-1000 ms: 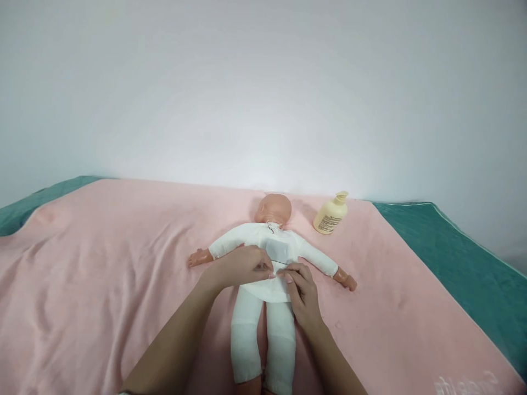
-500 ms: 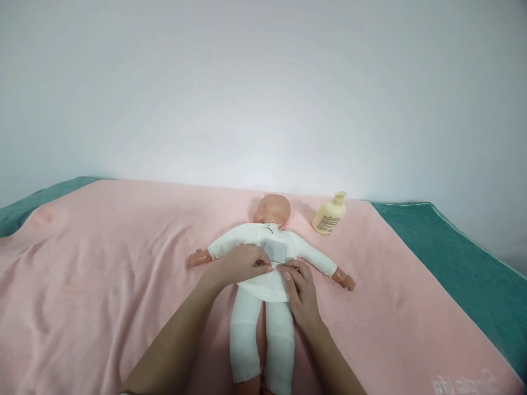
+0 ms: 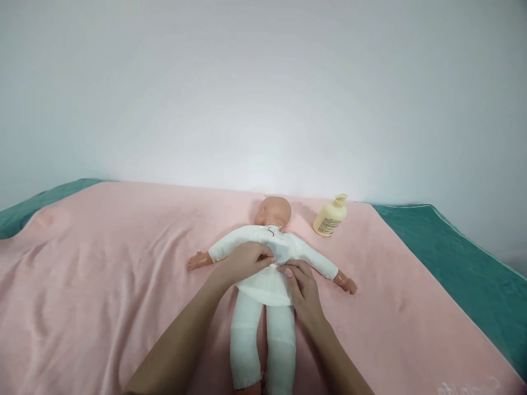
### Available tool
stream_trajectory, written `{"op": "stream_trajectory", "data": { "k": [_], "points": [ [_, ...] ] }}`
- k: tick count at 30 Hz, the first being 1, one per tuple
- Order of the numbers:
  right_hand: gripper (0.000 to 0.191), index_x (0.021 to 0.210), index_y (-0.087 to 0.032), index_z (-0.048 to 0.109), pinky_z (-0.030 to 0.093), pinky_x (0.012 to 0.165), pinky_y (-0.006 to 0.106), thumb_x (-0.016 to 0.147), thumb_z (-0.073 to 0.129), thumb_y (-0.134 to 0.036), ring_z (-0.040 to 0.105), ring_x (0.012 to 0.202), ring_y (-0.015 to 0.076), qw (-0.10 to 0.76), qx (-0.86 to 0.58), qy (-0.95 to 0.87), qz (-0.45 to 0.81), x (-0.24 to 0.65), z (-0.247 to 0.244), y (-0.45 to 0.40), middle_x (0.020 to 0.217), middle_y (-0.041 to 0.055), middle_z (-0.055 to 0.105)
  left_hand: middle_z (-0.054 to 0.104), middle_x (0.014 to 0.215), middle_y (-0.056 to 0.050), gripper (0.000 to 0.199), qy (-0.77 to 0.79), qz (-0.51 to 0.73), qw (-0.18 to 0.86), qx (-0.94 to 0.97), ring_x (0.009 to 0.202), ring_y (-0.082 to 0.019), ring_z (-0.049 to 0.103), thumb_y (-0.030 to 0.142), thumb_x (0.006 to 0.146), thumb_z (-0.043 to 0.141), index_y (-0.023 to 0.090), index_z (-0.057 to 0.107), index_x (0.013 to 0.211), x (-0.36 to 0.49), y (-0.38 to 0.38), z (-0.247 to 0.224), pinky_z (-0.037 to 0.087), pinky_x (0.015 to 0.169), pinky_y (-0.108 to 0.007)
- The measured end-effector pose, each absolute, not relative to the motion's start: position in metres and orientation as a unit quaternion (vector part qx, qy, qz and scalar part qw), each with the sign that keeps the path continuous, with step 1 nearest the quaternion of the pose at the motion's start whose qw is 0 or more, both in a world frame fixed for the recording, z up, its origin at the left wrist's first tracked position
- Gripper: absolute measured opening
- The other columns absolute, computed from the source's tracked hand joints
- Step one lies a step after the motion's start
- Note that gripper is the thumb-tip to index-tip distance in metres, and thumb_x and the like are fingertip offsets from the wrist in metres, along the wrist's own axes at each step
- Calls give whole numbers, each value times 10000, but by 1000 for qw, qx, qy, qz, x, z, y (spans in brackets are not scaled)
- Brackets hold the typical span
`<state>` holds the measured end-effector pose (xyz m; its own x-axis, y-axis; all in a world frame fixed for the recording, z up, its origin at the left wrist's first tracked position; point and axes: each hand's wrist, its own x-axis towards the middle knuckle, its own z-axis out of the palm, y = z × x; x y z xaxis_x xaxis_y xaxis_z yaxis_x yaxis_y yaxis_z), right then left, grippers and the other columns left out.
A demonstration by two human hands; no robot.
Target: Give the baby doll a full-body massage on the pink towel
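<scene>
A doll with a white cloth body lies face down, its arms spread and its legs toward me. My left hand is closed in a pinch on the white cloth at the middle of the doll's back. Close beside it, my right hand pinches the same cloth, its fingertips almost meeting the left ones. Just above the fingers shows a pale grey-blue panel in the back, partly covered. A short dark red thread lies below the doll's neck.
A pale yellow pump bottle stands to the right of the doll's head. Under everything is a wrinkled pink blanket, with a green cover showing at the sides. A plain wall rises behind.
My fingers have shifted slightly upward with the cloth, and the grey-blue panel is now less visible. The dark line along its lower edge no longer shows. The camera view moved a little.
</scene>
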<state>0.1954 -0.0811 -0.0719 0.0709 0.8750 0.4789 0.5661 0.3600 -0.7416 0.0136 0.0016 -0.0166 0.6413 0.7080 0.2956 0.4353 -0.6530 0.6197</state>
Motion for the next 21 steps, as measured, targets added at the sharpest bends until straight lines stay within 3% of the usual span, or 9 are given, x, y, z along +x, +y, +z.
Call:
{"op": "stream_trajectory", "data": {
  "k": [4,8,15,21],
  "points": [
    [343,881,-221,689,450,827,373,974,408,-394,581,903,223,521,-543,-642,144,203,-53,-52,899,58,637,657,778,-11,300,328,316,248,855,769,-178,591,330,947,451,186,616,742,20,11,-16,443,711,-301],
    [352,827,-218,675,434,839,388,963,408,-403,578,917,238,464,-554,-678,134,206,-44,-12,900,69,664,693,973,-45,232,326,374,221,840,959,-203,601,305,964,445,191,644,929,26,19,-28,424,904,-359],
    [328,762,-208,626,426,816,397,955,391,-333,590,843,243,403,-556,-715,135,202,-59,5,826,70,676,704,974,-53,278,337,331,202,858,954,-214,611,344,972,437,181,658,928,28,28,-44,435,912,-394],
    [286,817,-212,632,429,844,391,960,410,-321,581,886,232,442,-538,-704,140,203,-63,-5,869,60,670,691,996,-55,258,327,352,178,859,975,-207,597,322,971,442,184,658,945,29,29,-50,445,927,-396]
  ]
}}
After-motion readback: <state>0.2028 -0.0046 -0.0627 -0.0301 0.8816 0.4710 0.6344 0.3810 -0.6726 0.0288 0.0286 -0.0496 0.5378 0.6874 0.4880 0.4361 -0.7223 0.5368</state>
